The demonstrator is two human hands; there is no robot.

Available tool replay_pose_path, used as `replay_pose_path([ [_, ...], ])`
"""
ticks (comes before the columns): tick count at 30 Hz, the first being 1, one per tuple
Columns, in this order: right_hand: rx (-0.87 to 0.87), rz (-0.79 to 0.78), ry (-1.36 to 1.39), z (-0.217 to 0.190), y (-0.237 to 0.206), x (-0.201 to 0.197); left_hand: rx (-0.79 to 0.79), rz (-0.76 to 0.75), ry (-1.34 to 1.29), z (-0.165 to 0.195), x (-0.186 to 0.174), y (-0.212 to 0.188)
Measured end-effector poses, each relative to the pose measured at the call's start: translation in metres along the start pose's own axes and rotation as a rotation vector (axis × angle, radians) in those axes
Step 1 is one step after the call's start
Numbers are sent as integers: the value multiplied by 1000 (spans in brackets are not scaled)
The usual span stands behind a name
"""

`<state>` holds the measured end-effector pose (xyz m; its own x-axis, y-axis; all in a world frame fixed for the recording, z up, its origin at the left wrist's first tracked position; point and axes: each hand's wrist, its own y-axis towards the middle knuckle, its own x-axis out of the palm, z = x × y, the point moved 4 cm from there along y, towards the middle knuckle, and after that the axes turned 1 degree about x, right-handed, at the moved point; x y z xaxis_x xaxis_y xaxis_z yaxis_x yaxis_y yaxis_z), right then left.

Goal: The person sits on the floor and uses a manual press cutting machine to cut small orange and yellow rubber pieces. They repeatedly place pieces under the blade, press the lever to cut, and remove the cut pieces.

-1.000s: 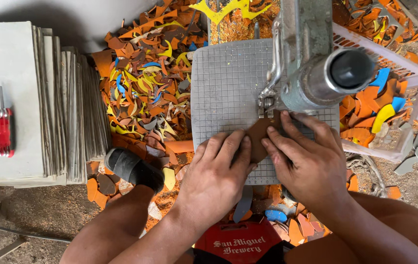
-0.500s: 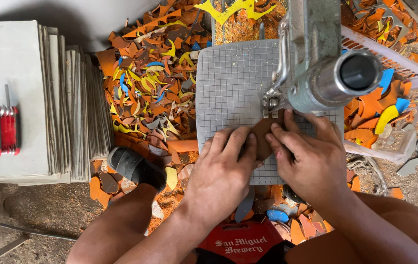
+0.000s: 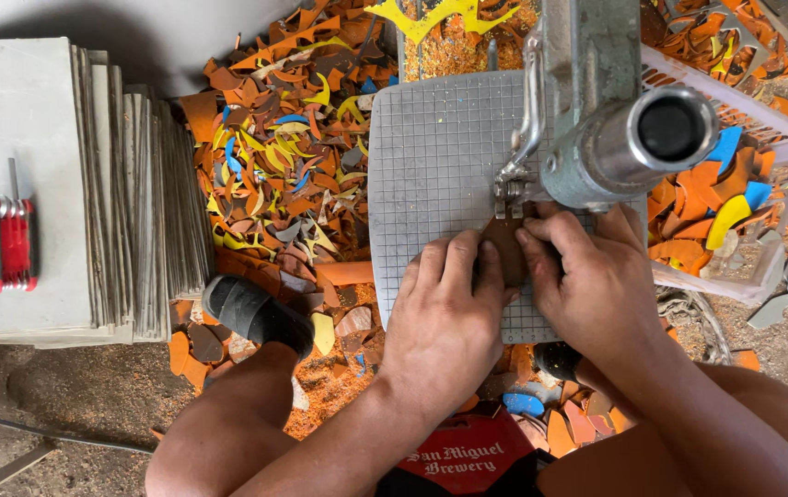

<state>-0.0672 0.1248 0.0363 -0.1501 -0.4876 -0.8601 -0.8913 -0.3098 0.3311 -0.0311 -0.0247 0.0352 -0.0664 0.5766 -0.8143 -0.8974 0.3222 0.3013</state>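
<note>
Just below the saw's blade [image 3: 507, 198], I see my left hand [image 3: 445, 317] and right hand [image 3: 592, 276] pressing a brown leather piece [image 3: 507, 248] flat on the gridded cutting plate [image 3: 435, 156], fingers gripping its edges. Left of the plate lie coloured offcuts [image 3: 274, 166]; right, a white basket [image 3: 781, 184].

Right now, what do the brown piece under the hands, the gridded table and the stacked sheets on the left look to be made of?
Brown piece, pinched between left hand and right hand: matte, thin, probably rubber or foam sheet like the scraps. Gridded table: dull grey, probably metal or hard plastic. Stacked sheets: pale grey and thin-edged; material unclear.
</note>
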Motion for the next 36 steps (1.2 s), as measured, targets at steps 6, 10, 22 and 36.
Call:
replay_pose_path([
  [6, -2, -19, -19, 6, 2, 0, -17, 0, 38, 4, 7, 4],
  [10, 6, -44, -23, 12, 4, 2, -41, 6, 41, 7, 11, 7],
  [22, -78, -84, 21, 29, 9, 1, -55, 37, 146, 16, 23, 15],
  [36, -40, 8, -65, -12, -10, -15, 62, -115, -34, -37, -29, 9],
])
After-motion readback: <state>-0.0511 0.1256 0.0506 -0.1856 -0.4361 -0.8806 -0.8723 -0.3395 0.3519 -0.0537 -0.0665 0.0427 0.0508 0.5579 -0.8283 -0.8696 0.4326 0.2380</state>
